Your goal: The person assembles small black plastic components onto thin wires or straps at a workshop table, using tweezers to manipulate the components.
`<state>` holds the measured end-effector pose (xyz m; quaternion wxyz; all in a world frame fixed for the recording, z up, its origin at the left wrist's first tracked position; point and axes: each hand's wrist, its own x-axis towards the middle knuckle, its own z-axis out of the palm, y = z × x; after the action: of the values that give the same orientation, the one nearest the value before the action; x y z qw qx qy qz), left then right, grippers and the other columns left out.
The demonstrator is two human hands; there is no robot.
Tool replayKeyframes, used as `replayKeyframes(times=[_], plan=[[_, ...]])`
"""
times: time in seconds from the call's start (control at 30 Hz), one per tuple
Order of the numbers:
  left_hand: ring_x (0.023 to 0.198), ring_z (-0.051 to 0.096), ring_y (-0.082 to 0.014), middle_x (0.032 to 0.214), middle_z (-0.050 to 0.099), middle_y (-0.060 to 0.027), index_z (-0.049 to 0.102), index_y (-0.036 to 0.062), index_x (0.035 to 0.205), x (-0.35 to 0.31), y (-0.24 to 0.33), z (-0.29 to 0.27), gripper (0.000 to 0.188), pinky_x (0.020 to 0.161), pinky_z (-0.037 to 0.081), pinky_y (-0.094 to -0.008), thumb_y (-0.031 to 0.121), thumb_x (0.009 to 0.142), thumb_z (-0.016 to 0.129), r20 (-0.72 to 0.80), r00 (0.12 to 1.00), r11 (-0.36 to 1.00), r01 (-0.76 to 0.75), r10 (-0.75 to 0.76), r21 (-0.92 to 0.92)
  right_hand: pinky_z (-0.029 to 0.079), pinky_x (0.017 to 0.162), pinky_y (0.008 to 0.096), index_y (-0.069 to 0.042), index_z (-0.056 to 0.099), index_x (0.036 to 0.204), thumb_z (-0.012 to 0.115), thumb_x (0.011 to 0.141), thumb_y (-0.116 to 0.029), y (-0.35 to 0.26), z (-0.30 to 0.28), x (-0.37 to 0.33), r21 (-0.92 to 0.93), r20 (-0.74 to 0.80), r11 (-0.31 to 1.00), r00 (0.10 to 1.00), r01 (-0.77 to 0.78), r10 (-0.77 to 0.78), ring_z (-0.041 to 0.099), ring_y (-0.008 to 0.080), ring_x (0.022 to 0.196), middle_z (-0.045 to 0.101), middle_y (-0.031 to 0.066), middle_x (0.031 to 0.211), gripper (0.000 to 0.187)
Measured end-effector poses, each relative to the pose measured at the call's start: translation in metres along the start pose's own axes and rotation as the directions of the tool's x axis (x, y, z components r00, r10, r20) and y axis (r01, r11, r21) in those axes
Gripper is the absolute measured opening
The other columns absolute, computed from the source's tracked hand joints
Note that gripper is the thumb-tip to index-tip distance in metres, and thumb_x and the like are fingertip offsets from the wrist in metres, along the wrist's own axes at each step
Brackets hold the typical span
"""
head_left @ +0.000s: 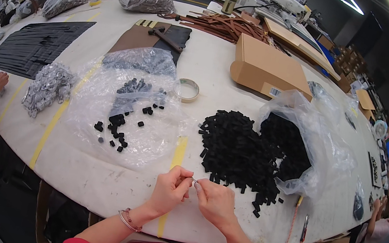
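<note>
The left hand (172,189) and right hand (214,201) meet on the near side of the black pile (226,145), toward its left; the fingers of both pinch one small piece (194,179), too tiny to make out; right of the pile a clear bag (321,162) lies on the surface (105,186); left of it, a plastic sheet (150,137); beyond it, a cardboard box (271,65).

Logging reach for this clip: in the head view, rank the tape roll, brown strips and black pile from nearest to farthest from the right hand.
1. Black pile: just beyond the right hand.
2. Tape roll: mid-table, ahead-left.
3. Brown strips: far side.
</note>
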<state>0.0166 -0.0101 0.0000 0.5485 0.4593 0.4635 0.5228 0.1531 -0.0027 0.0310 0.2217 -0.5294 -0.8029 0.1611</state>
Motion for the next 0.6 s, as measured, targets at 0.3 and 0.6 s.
replayKeyframes(times=[0.3, 0.6], plan=[[0.043, 0.05, -0.0128, 0.059, 0.053, -0.0094, 0.048, 0.0012, 0.082, 0.008, 0.007, -0.012, 0.019, 0.035, 0.039, -0.0211, 0.019, 0.086, 0.044, 0.361, 0.881, 0.719, 0.462, -0.305, -0.519, 0.042, 0.044, 0.0324, -0.004, 0.053, 0.085, 0.056, 0.076, -0.009, 0.003, 0.016, -0.008, 0.154, -0.285, 0.987, 0.959, 0.041, 0.004, 0.058, 0.0241, 0.053, 0.057, 0.0102, 0.061, 0.01], [0.041, 0.047, -0.0129, 0.058, 0.053, -0.0055, 0.05, 0.0068, 0.076, 0.005, -0.001, -0.014, 0.018, 0.033, 0.034, -0.0208, 0.023, 0.083, 0.05, 0.433, 0.847, 0.582, 0.528, -0.308, -0.619, 0.043, 0.052, 0.0218, 0.0, 0.051, 0.09, 0.052, 0.082, -0.01, -0.007, 0.027, -0.017, 0.777, -0.029, 0.609, 0.958, -0.157, 0.284, 0.053, 0.0088, 0.057, 0.058, 0.0055, 0.067, 0.013]])
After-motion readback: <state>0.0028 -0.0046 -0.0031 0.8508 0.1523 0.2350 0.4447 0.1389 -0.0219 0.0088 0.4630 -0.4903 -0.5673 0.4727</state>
